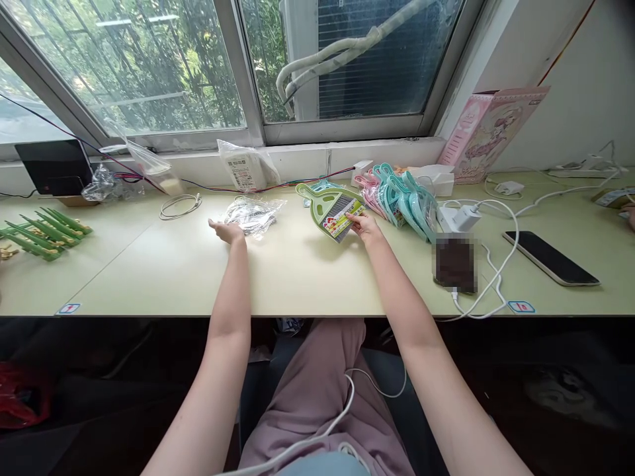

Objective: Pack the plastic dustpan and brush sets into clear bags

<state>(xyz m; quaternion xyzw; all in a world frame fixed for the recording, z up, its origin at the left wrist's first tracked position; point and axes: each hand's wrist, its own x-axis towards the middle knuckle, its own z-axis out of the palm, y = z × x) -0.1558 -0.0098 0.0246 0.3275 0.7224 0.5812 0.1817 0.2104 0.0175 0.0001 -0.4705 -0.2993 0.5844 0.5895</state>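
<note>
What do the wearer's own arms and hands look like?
Left hand and right hand: no gloves; no watch or bracelet visible. Left arm and right arm: no sleeves or markings in view. Below: mauve trousers, apparently a light blue top, white cable across the lap.

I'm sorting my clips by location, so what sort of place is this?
Probably a shared workroom or office: a long pale tabletop runs beneath the windows, with small stickers along its front edge that could mark separate seats.
</note>
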